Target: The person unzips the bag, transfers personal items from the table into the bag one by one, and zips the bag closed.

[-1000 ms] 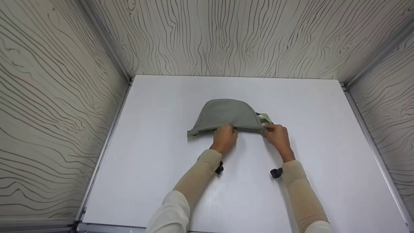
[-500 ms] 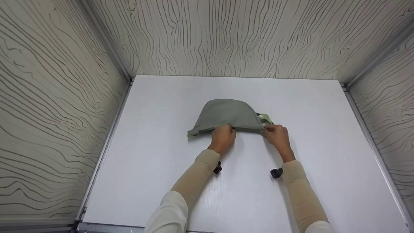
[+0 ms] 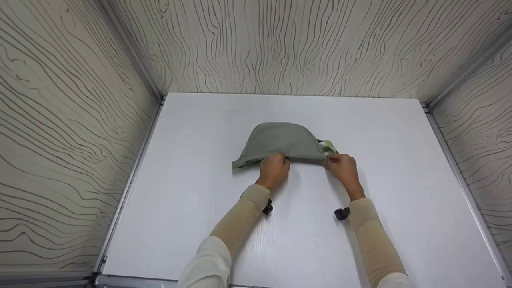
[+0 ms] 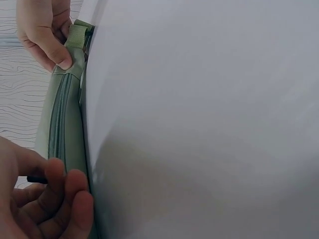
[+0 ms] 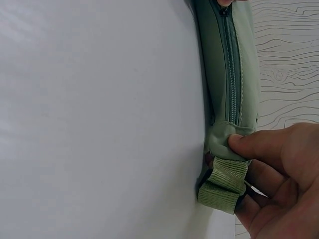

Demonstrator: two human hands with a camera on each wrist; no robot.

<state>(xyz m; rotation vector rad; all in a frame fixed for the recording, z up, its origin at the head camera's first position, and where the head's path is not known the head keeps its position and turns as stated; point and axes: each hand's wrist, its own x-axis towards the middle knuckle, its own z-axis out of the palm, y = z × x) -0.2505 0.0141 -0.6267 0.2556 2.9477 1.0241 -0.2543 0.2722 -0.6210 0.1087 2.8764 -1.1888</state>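
A grey-green waist bag (image 3: 280,138) lies on the white table, its curved side away from me and its zipper edge facing me. At about the middle of that edge, my left hand (image 3: 274,170) pinches the zipper pull; a dark pull tab (image 4: 37,179) pokes out by its fingers. The zipper slider (image 5: 224,11) sits at the top of the right wrist view, and the teeth (image 5: 231,74) are meshed from there to the right end. My right hand (image 3: 343,170) grips that end between thumb and fingers, beside a folded green webbing strap (image 5: 225,185).
White tabletop (image 3: 192,132) surrounds the bag. Wood-grain panels stand at the back (image 3: 280,48) and on both sides. A patterned light-green strap piece (image 3: 329,146) shows behind the bag's right side.
My left hand has slid a little to the left along the zipper edge. The right hand and the bag have stayed in place.
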